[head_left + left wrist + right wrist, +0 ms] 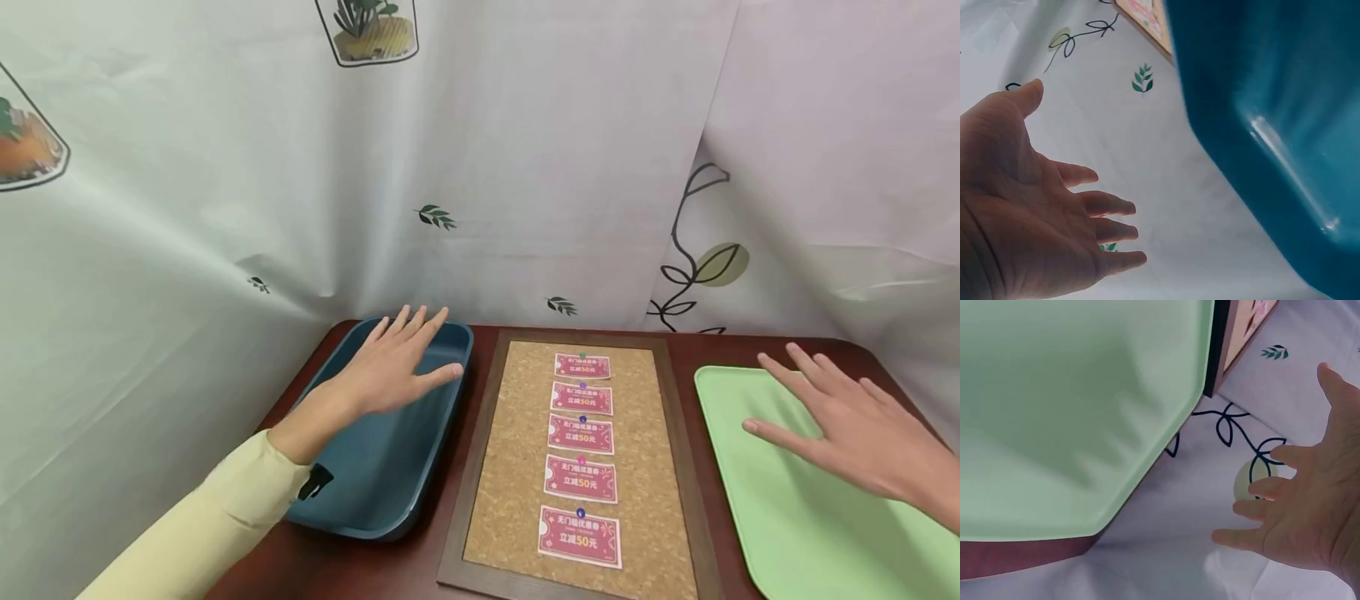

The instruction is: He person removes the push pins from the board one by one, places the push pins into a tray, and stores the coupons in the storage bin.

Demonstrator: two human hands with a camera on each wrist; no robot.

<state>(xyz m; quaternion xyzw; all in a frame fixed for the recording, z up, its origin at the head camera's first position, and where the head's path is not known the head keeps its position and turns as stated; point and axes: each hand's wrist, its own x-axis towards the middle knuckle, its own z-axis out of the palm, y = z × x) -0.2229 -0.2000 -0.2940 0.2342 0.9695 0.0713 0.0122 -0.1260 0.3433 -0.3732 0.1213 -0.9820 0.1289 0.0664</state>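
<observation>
My left hand [390, 367] hovers over the blue tray [367, 467], its fingers spread and nothing in it. In the left wrist view the palm of the left hand [1041, 206] shows bare beside the tray's wall [1210, 150]. Over the green tray [810, 517] hangs my right hand [847, 417], also with fingers apart and holding nothing; its shadow falls on the tray floor in the right wrist view. Between the hands lies a wood-framed cork board [510, 467]. Several pink paper coupons [582, 479] run down it in a column, each with a coloured pushpin [581, 512] at its top edge.
All three stand on a dark red table [480, 350]. A white curtain [525, 167] with printed leaves and plants rises right behind the table's far edge and along its left side. The blue tray has raised walls; the green one has a low rim.
</observation>
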